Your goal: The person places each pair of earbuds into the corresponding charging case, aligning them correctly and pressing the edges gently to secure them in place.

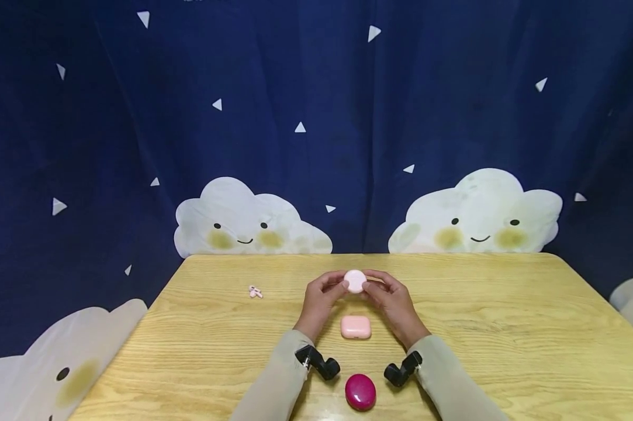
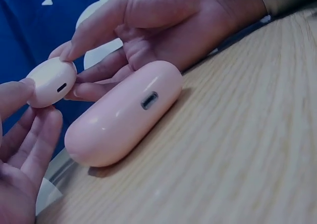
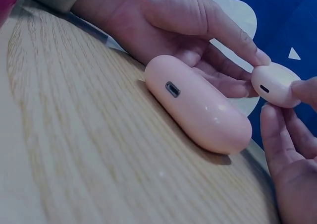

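Note:
Both hands hold a small round pale pink case (image 1: 355, 281) above the far middle of the table. My left hand (image 1: 318, 301) pinches its left edge between thumb and fingers, and my right hand (image 1: 394, 301) does likewise at the right edge. A dark port slot shows on the side of the round case (image 2: 52, 83) in the left wrist view. Between the forearms lies a pink earbud case (image 1: 355, 327), lid closed, its port facing the wrist cameras. Nearer the front sits a glossy magenta round case (image 1: 360, 392).
A pair of pale pink earbuds (image 1: 255, 292) lies on the wooden table (image 1: 505, 327), left of the hands. Behind the table's far edge hangs a dark blue curtain (image 1: 337, 88) with clouds and white triangles. A small black camera is strapped at each wrist.

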Available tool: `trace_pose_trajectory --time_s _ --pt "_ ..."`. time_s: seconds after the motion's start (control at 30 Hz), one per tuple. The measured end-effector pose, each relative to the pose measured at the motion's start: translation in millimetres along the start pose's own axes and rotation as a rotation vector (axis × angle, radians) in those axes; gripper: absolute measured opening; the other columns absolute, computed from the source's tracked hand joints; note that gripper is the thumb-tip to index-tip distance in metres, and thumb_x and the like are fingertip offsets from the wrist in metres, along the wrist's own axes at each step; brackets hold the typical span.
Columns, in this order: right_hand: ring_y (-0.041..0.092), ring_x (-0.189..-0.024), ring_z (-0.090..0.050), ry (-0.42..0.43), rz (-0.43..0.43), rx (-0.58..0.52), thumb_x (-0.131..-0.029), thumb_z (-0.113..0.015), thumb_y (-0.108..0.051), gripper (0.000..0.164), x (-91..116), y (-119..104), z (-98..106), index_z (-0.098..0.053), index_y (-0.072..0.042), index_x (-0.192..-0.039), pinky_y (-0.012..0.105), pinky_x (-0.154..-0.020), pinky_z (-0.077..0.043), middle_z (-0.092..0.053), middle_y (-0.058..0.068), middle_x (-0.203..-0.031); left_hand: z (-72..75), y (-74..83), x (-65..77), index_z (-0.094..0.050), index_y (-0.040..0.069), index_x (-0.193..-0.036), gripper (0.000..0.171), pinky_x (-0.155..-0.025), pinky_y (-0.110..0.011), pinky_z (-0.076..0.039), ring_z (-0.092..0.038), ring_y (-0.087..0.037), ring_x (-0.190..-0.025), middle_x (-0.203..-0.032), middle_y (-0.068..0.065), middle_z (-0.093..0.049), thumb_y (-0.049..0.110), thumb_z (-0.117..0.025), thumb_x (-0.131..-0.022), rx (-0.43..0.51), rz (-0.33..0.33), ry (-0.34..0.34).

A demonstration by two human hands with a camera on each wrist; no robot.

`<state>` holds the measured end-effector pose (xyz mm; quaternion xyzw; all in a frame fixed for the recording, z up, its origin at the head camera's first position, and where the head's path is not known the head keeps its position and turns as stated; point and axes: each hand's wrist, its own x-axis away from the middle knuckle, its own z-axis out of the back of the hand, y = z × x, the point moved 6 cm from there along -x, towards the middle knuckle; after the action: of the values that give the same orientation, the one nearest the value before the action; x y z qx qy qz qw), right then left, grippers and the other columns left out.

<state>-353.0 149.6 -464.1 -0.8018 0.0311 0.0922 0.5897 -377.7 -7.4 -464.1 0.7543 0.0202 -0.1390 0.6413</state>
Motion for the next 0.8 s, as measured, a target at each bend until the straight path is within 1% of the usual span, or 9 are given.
trace_pose_trajectory --time_s 0.07,0.13,0.27,0.33,0.5,0.63,0.7,0.8 --pt "0.016 -0.092 -0.06 -0.017 0.007 -0.025 -0.085 -0.061 -0.009 0.046 0 -1 -1 -0.046 0.004 -0.126 0.032 -0.082 -0.049 -0.06 0.013 -0.109 -1.5 0.1 -0.1 -0.063 0.006 -0.108 0.028 -0.073 -0.036 -0.053 -0.061 -0.02 -0.083 -0.098 -0.013 -0.062 0.014 -0.066 -0.081 0.022 0.0 -0.011" --pt "0.015 -0.09 -0.061 -0.022 0.001 -0.035 -0.085 -0.061 -0.009 0.046 1 0 -2 -0.045 0.004 -0.126 0.03 -0.079 -0.05 -0.061 0.013 -0.108 -2.1 -0.6 1.5 -0.062 0.006 -0.109 0.028 -0.073 -0.037 -0.053 -0.062 -0.021 -0.083 -0.099 -0.014 -0.063 0.014 -0.066 -0.082 0.046 0.016 -0.025" --pt "0.015 -0.087 -0.06 -0.005 -0.062 -0.04 -0.084 -0.062 -0.009 0.045 5 7 -5 -0.048 0.0 -0.125 0.028 -0.075 -0.051 -0.06 0.01 -0.105 0.5 2.1 9.9 -0.058 0.003 -0.111 0.03 -0.073 -0.041 -0.052 -0.063 -0.021 -0.082 -0.1 -0.015 -0.062 0.009 -0.064 -0.083 0.067 0.066 -0.046" --pt "0.016 -0.086 -0.06 -0.004 -0.087 -0.03 -0.084 -0.063 -0.01 0.045 6 9 -6 -0.048 -0.002 -0.125 0.029 -0.074 -0.051 -0.059 0.009 -0.106 1.3 7.1 14.0 -0.057 0.001 -0.113 0.03 -0.073 -0.045 -0.051 -0.062 -0.022 -0.082 -0.101 -0.017 -0.062 0.006 -0.063 -0.083 0.061 0.071 -0.058" --pt "0.017 -0.086 -0.057 0.016 -0.097 -0.004 -0.084 -0.063 -0.014 0.041 4 9 -6 -0.053 -0.009 -0.123 0.028 -0.071 -0.051 -0.056 0.01 -0.106 -1.6 20.1 17.2 -0.053 0.002 -0.119 0.035 -0.075 -0.054 -0.048 -0.061 -0.023 -0.086 -0.105 -0.02 -0.059 0.006 -0.06 -0.085 0.024 0.035 -0.088" --pt "0.017 -0.083 -0.056 0.021 -0.124 0.008 -0.084 -0.063 -0.012 0.037 6 10 -4 -0.055 -0.007 -0.12 0.027 -0.069 -0.05 -0.055 0.009 -0.104 -5.5 20.7 18.0 -0.051 0.005 -0.119 0.033 -0.072 -0.054 -0.048 -0.06 -0.026 -0.087 -0.108 -0.021 -0.057 0.008 -0.058 -0.087 -0.026 0.032 -0.104" --pt "0.016 -0.083 -0.056 0.014 -0.126 0.019 -0.085 -0.062 -0.012 0.036 6 10 -3 -0.055 -0.005 -0.119 0.028 -0.069 -0.05 -0.055 0.01 -0.106 -7.5 20.6 17.8 -0.051 0.004 -0.117 0.029 -0.07 -0.053 -0.049 -0.058 -0.03 -0.089 -0.11 -0.02 -0.056 0.007 -0.056 -0.088 -0.048 0.025 -0.115" --pt "0.018 -0.085 -0.055 0.0 -0.104 0.046 -0.085 -0.061 -0.013 0.034 4 6 -3 -0.056 -0.004 -0.118 0.028 -0.07 -0.05 -0.055 0.011 -0.11 -10.6 23.2 15.4 -0.053 0.002 -0.111 0.022 -0.07 -0.053 -0.049 -0.055 -0.04 -0.09 -0.107 -0.019 -0.056 0.006 -0.053 -0.089 -0.071 -0.005 -0.133"
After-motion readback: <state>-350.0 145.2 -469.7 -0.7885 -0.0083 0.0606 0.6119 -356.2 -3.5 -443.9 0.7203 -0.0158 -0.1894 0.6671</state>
